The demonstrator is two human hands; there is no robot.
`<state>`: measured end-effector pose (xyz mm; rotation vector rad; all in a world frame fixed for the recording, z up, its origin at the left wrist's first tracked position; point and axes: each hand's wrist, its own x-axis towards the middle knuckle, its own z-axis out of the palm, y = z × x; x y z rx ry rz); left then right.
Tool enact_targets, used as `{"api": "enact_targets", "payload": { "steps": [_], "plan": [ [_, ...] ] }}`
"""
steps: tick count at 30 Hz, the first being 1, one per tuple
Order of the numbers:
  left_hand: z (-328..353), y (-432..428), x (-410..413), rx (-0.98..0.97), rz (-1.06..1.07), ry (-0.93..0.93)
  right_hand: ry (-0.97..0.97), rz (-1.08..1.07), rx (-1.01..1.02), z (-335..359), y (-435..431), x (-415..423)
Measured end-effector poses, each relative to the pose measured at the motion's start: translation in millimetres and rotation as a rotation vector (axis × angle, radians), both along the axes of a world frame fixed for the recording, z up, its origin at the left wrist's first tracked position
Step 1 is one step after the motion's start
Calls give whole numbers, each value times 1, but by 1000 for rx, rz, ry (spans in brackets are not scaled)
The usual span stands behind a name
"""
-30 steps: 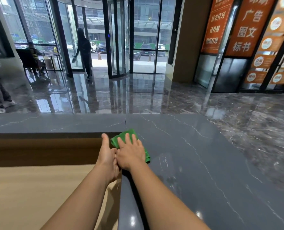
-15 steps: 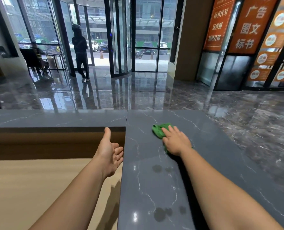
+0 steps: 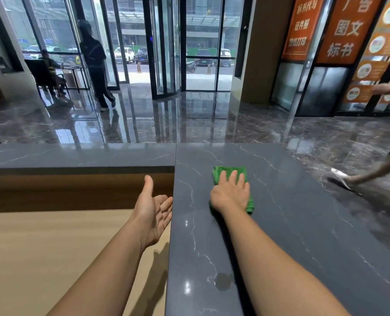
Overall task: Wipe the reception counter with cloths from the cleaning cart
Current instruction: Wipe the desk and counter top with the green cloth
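Counter (image 3: 292,224): a dark grey stone top with thin white veins, glossy enough to catch small points of light, and marked by a darker wet-looking blotch (image 3: 222,281) near the bottom of the view. It runs away from the camera on the right and joins a second slab (image 3: 75,156) of the same stone that crosses to the left; below that slab is a brown wooden face, and lower still a pale wood desk (image 3: 41,247).

A cloth (image 3: 229,171), bright green and folded into a rough rectangle, lies flat on the counter toward its far end. The right hand (image 3: 231,192) presses down on it, palm down, fingers (image 3: 232,177) spread flat across the fabric rather than curled around it; green shows beyond the fingertips and at the hand's right side.

The left hand (image 3: 154,210) is held over the desk just beside the counter's left edge, palm turned up and inward, thumb raised, fingers loosely extended, holding nothing.

Past the counter lies a polished floor (image 3: 166,119).
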<state>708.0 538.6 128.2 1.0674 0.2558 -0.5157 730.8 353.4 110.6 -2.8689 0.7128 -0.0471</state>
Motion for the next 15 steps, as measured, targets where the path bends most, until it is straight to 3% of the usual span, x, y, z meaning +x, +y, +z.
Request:
{"api": "enact_targets", "payload": {
  "steps": [7,12,15],
  "plan": [
    [-24,-14,-12,-49,186,-83,-41,264,13,-3,88,-26],
    [-20,-18,-17,-43,206,-101,-22,449,-8,-4,57,-29],
    [-18,-20,-22,-15,195,-113,-2,448,-2,-1,18,-31]
  ]
}}
